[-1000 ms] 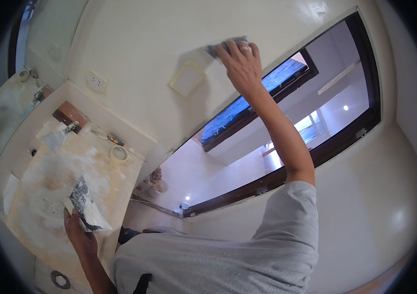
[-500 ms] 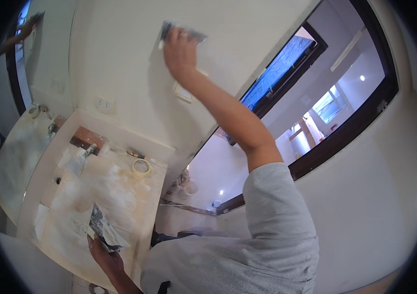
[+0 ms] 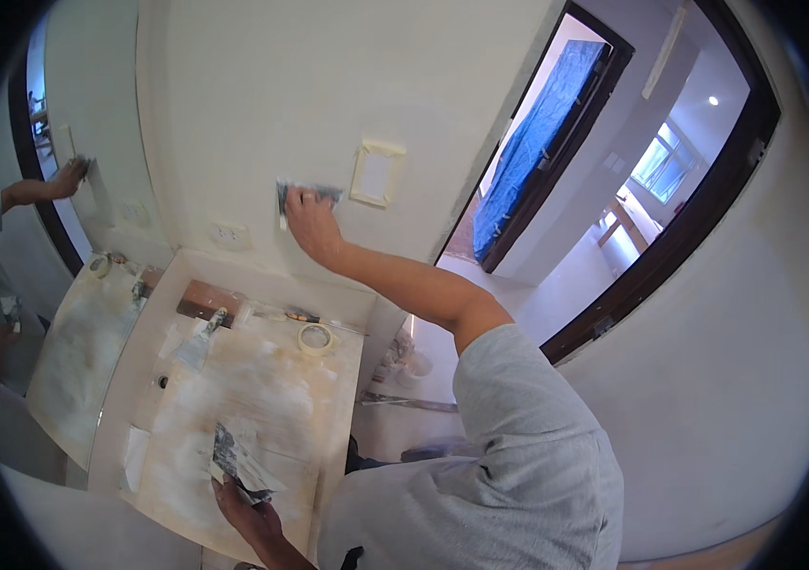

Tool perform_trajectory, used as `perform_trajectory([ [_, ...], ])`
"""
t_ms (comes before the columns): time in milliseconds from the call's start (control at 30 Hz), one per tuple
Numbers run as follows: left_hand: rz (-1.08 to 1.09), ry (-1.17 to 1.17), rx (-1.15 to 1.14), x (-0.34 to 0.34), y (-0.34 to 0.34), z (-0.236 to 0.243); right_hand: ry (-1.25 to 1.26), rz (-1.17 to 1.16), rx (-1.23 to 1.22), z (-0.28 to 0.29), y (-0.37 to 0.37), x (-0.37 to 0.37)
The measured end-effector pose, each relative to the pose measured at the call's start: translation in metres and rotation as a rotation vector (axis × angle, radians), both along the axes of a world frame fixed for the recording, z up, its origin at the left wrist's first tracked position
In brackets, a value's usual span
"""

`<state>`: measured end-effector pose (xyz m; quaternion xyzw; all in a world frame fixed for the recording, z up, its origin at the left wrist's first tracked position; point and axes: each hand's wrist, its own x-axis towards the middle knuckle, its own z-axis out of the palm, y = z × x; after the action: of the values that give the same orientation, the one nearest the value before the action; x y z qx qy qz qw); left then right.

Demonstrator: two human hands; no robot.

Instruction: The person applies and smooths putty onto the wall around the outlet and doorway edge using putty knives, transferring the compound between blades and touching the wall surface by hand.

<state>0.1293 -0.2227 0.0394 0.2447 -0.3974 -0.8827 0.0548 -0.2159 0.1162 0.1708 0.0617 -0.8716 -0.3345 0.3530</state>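
Observation:
My right hand point(image 3: 314, 223) grips a metal putty blade point(image 3: 333, 193) against the white wall point(image 3: 252, 95), just left of a taped rectangular plate point(image 3: 376, 173). A taped socket point(image 3: 228, 235) is lower on the left. My left hand point(image 3: 246, 505) holds a wide scraper point(image 3: 238, 461) smeared with pale and dark putty over the dusty counter point(image 3: 195, 418). On that counter lie a roll of masking tape point(image 3: 315, 339), a second scraper point(image 3: 197, 346) with its handle near a brown block point(image 3: 209, 296), and an orange-handled tool point(image 3: 302, 314).
A mirror point(image 3: 91, 95) at left reflects both hands. At right a dark-framed doorway point(image 3: 756, 152) opens to another room, with a blue plastic-covered panel point(image 3: 537, 142). A bucket point(image 3: 414, 370) and long bar point(image 3: 404, 404) lie on the floor below it.
My right hand with its blade has moved left, then down the wall to beside the taped plate. The view has shifted, bringing more of the mirror in. My left hand keeps its scraper.

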Motion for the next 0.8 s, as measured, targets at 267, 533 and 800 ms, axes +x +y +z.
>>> perform_trajectory([
  [267, 0.065, -0.072, -0.028, 0.009, -0.014, -0.004, -0.006, 0.021, -0.238, 0.13, -0.006, 0.087],
  [533, -0.046, 0.001, 0.019, -0.003, -0.006, 0.004, 0.479, -0.031, 0.12, 0.24, 0.127, 0.138],
  [800, -0.067, -0.009, 0.047, -0.007, 0.003, -0.01, 0.24, -0.041, 0.089, 0.139, 0.156, 0.153],
])
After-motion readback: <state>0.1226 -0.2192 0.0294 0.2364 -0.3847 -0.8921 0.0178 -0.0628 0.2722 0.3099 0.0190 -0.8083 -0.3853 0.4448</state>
